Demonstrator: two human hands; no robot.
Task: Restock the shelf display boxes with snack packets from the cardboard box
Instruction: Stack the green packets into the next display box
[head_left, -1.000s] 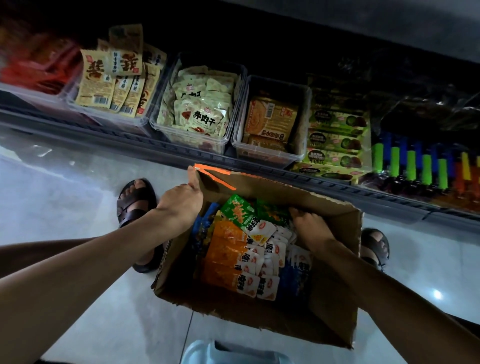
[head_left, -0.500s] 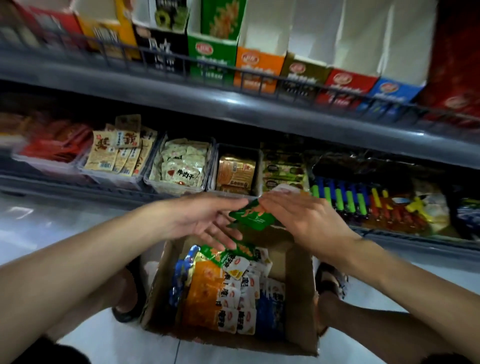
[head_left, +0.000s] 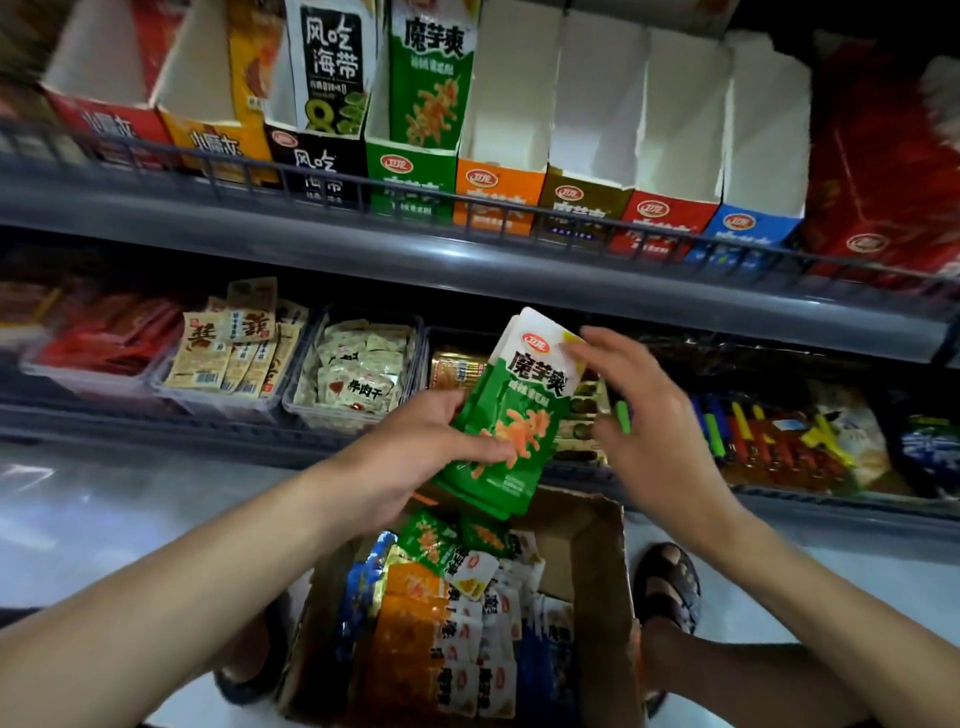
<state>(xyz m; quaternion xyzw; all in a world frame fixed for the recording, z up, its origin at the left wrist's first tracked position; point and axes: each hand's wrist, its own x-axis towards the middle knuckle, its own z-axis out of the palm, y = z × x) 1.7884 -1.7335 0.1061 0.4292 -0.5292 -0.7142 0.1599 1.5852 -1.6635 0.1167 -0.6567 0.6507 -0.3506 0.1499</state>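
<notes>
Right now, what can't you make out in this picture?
Head view:
- Green packets: count unclear, they overlap in the left hand.
- Cardboard box: floor hidden by other packets, near edge cut off by the frame.
- Orange display box: contents hidden by its front wall.

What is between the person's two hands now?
In the head view, a bundle of green snack packets: the left hand grips its lower part, the right hand touches its white top edge.

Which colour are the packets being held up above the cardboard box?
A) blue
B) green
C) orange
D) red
B: the left hand grips a small stack of green packets with white tops.
</notes>
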